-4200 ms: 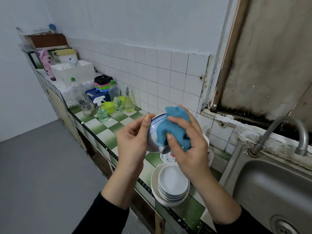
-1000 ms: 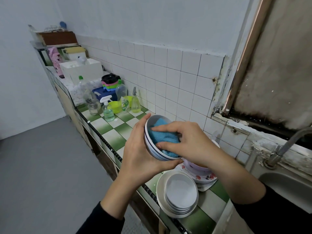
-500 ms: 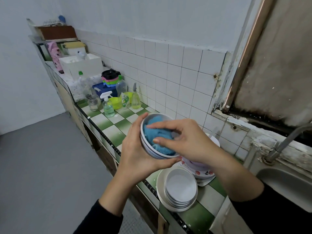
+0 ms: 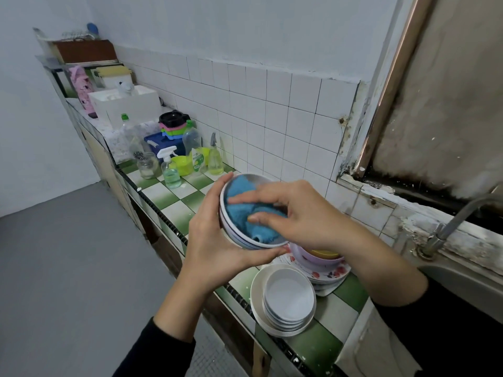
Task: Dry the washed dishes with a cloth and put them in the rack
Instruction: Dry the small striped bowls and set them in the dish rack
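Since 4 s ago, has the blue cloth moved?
Yes. The blue cloth went from the bowl's outer wall into its hollow, under the right hand, still above the white plate stack.

Left hand (image 4: 215,240) cups a tilted bowl (image 4: 245,240); right hand (image 4: 294,213) presses blue cloth (image 4: 245,210) inside
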Demonstrator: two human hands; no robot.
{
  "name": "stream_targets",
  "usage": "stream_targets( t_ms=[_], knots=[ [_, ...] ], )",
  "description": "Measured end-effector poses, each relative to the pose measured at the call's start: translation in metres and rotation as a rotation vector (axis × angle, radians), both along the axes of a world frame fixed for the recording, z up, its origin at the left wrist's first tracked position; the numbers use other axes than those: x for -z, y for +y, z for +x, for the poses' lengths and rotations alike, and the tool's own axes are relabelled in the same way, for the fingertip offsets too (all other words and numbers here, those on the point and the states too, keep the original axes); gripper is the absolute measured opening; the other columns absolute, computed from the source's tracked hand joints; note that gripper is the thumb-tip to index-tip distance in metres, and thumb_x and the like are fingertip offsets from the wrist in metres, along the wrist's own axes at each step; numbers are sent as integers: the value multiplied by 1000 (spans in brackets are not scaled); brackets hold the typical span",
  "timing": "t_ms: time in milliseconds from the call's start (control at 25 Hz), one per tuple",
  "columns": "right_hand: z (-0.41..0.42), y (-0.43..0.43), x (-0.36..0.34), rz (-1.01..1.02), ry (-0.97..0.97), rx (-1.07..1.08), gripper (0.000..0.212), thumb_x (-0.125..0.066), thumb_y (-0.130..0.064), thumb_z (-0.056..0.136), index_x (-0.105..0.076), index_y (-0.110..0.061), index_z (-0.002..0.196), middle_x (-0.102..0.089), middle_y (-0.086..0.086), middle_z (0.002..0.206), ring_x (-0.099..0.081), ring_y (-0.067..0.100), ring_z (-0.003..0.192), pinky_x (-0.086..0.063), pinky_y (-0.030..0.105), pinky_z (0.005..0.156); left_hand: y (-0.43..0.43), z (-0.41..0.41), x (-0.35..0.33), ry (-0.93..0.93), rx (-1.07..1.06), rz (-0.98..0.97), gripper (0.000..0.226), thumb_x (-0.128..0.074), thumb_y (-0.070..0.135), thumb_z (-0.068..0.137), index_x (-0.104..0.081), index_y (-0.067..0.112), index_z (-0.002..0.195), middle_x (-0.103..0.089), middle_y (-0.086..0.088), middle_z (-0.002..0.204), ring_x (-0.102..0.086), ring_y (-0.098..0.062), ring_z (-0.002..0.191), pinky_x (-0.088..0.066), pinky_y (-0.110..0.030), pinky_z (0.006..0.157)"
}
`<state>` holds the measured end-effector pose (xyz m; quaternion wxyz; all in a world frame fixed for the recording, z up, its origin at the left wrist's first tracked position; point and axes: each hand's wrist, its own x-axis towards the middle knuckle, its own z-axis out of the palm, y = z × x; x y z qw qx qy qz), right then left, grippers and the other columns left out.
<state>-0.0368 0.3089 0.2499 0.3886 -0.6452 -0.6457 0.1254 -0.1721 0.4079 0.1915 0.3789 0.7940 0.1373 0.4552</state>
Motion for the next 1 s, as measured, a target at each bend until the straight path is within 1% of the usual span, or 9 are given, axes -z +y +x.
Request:
stream_targets(
  t_ms=[80, 200, 320, 440, 560, 640, 840, 920, 1000],
  knots=[
    [0, -4, -7, -170, -57, -133, 39, -62, -6, 84, -71, -29, 115, -70, -8, 112, -62, 7, 105, -48, 33, 96, 3, -5, 4, 10, -32, 12, 115, -88, 54, 41, -44, 13, 139, -62, 6, 121, -61, -8, 110, -49, -24, 94],
    [10, -6, -21, -290, -381, -202, 44, -58, 6, 83, -74, -25, 110, -67, -5, 111, -58, 10, 102, -47, 32, 93, 1, -7, 13, 36, -71, 17, 115, -86, 61, 42, -45, 14, 138, -61, 2, 124, -60, -10, 113, -49, -27, 96],
    [10, 0, -13, -177, -674, 92, 41, -56, -5, 90, -68, -31, 120, -62, -1, 119, -53, 18, 112, -45, 38, 95, -8, -6, 13, 0, -86, -74, 110, -87, 59, 39, -46, 25, 136, -62, 12, 122, -60, -6, 112, -49, -23, 93],
    [-4, 9, 11, 93, -204, 227, 36, -68, -4, 84, -73, -24, 113, -68, -1, 110, -61, 16, 104, -47, 34, 96, -13, -3, 11, -37, -33, -114, 108, -88, 53, 39, -45, 26, 134, -62, 20, 119, -60, 0, 110, -46, -14, 91],
    [-8, 4, 14, -8, 236, 32, 39, -73, 1, 79, -75, -32, 99, -72, -6, 106, -65, 8, 105, -51, 35, 98, -7, -5, 9, -10, -54, -82, 111, -87, 56, 39, -46, 22, 136, -64, 15, 117, -62, -2, 109, -49, -20, 94],
    [1, -7, 1, -147, 180, -134, 43, -68, 10, 79, -75, -29, 95, -72, -8, 101, -64, 2, 101, -51, 25, 94, -1, -8, 9, 26, -82, -27, 115, -84, 62, 38, -47, 18, 137, -64, 11, 119, -61, -2, 110, -48, -21, 95],
    [27, -11, -17, -235, -528, -99, 45, -62, 9, 75, -77, -25, 100, -68, -7, 108, -56, 4, 101, -37, 11, 89, -10, -3, 12, 85, -22, -27, 117, -85, 65, 40, -45, 18, 140, -57, 15, 127, -54, 3, 116, -39, -8, 95],
    [24, -6, -9, -146, -513, 36, 42, -64, 4, 79, -75, -26, 106, -68, -4, 108, -57, 8, 100, -36, 10, 87, -16, 0, 14, 97, 13, -25, 116, -86, 62, 42, -44, 18, 141, -57, 12, 130, -54, 1, 119, -40, -13, 99],
    [17, -3, 3, -27, -195, 109, 38, -69, 0, 81, -74, -29, 106, -70, -6, 108, -61, 3, 100, -41, 10, 91, -18, 2, 12, 78, 29, -55, 117, -87, 59, 42, -43, 18, 141, -58, 12, 131, -55, 0, 120, -42, -17, 100]
  ],
)
